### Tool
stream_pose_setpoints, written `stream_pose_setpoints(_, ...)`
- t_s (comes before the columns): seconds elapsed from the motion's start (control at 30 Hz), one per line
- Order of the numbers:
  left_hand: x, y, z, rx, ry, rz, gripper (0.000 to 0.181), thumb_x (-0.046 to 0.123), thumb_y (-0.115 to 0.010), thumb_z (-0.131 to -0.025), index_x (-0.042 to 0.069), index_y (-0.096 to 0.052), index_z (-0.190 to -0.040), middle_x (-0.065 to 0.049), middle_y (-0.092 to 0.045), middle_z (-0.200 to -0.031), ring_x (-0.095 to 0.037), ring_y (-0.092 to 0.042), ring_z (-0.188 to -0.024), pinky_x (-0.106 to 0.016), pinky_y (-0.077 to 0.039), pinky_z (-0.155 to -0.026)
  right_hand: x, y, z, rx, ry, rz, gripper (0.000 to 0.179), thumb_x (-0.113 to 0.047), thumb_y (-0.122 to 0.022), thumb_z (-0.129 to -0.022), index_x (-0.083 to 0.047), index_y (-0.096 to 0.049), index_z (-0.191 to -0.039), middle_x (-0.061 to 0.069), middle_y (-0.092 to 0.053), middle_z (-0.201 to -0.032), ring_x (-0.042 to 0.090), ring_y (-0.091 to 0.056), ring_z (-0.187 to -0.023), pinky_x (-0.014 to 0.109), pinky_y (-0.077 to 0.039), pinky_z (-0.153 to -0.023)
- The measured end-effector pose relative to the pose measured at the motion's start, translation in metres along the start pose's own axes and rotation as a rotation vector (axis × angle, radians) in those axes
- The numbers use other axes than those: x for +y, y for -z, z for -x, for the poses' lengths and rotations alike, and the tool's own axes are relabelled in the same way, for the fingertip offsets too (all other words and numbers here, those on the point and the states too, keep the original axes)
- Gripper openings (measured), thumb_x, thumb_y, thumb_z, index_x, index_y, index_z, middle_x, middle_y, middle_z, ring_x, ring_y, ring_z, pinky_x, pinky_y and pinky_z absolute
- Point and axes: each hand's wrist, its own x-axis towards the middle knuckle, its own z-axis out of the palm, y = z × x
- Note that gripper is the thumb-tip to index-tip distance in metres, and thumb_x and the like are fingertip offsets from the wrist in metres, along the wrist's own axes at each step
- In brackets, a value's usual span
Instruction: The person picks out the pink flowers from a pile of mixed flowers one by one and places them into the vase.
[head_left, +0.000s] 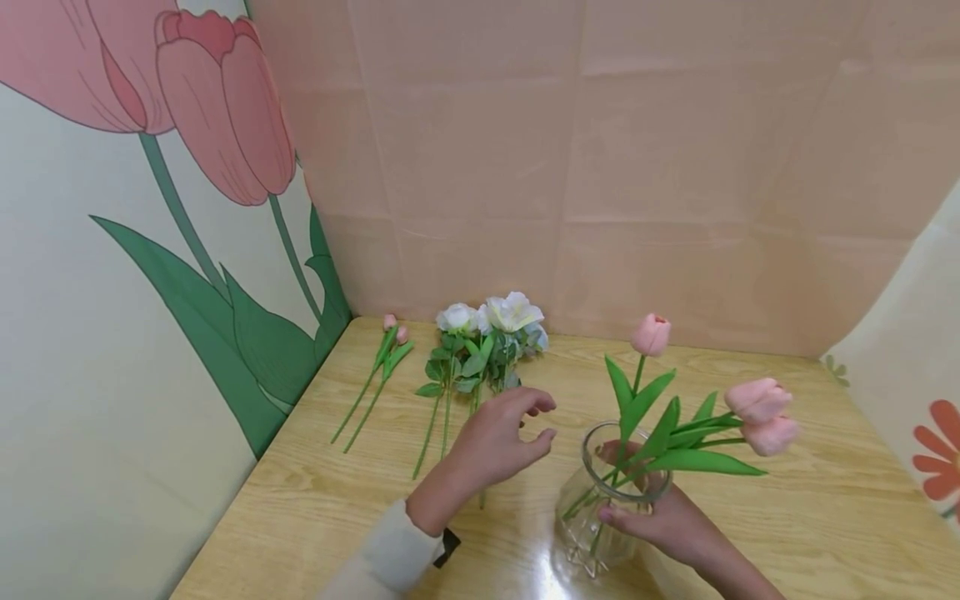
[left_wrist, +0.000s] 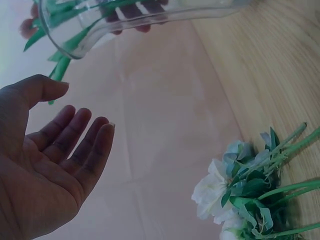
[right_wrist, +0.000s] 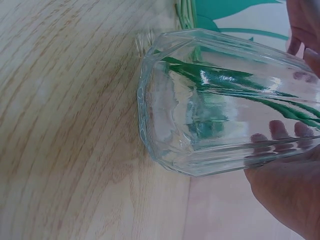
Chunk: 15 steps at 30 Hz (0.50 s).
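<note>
My right hand (head_left: 667,525) grips the clear glass vase (head_left: 576,521) around its upper part, thumb at the near side. In the right wrist view, fingers show through the glass of the vase (right_wrist: 215,155) and its faceted base is close to the tabletop. Three pink tulips stand in it: one tulip (head_left: 651,335) points up, while the other two, including this tulip (head_left: 757,400), lean right over the rim. My left hand (head_left: 498,437) hovers left of the vase, fingers loosely bent and holding nothing. The left wrist view shows its bare palm (left_wrist: 45,185).
White flowers (head_left: 513,312) with leafy stems lie on the wooden table (head_left: 750,533) toward the back, beyond my left hand. Two pink tulips (head_left: 402,335) lie farther left. A pink-brown backdrop (head_left: 465,150) rises behind the table, and a tulip-printed panel (head_left: 112,350) borders its left side.
</note>
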Motion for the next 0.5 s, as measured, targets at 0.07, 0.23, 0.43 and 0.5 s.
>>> stream_pose_setpoints(0.07, -0.001, 0.001, 0.0, 0.004, 0.005, -0.001, 0.028, 0.025, -0.074, -0.092, 0.019, -0.068, -0.12, 0.007, -0.069, -0.113, -0.009, -0.066, -0.101, -0.019, -0.053, -0.081, 0.0, 0.0, 0.0, -0.004, -0.004, -0.006, 0.069, -0.013, -0.079, -0.086, -0.006, -0.041, -0.144, 0.022, -0.051, -0.14, 0.051, -0.045, -0.129, 0.076, -0.04, -0.093)
stream_pose_setpoints(0.23, -0.006, 0.003, 0.001, -0.004, 0.025, 0.006, 0.027, 0.025, -0.073, -0.093, 0.02, -0.069, -0.119, 0.007, -0.07, -0.113, -0.009, -0.066, -0.101, -0.019, -0.053, -0.08, -0.001, -0.001, 0.0, -0.006, -0.007, -0.007, 0.07, -0.013, -0.079, -0.086, -0.005, -0.04, -0.144, 0.021, -0.051, -0.14, 0.055, -0.043, -0.13, 0.076, -0.039, -0.093)
stream_pose_setpoints(0.43, -0.012, 0.006, 0.002, -0.03, 0.064, 0.024, 0.027, 0.028, -0.07, -0.095, 0.02, -0.067, -0.12, 0.006, -0.068, -0.117, -0.01, -0.066, -0.104, -0.021, -0.054, -0.081, -0.001, 0.0, 0.0, -0.01, -0.001, 0.002, 0.069, -0.013, -0.079, -0.086, -0.007, -0.04, -0.144, 0.021, -0.05, -0.141, 0.056, -0.043, -0.13, 0.078, -0.038, -0.093)
stream_pose_setpoints(0.5, -0.014, 0.006, 0.002, -0.032, 0.07, 0.026, 0.027, 0.029, -0.07, -0.095, 0.02, -0.067, -0.12, 0.006, -0.068, -0.117, -0.012, -0.067, -0.106, -0.022, -0.054, -0.082, -0.001, 0.0, 0.0, -0.012, 0.002, 0.002, 0.069, -0.013, -0.079, -0.086, -0.007, -0.04, -0.144, 0.021, -0.05, -0.141, 0.056, -0.043, -0.13, 0.078, -0.038, -0.093)
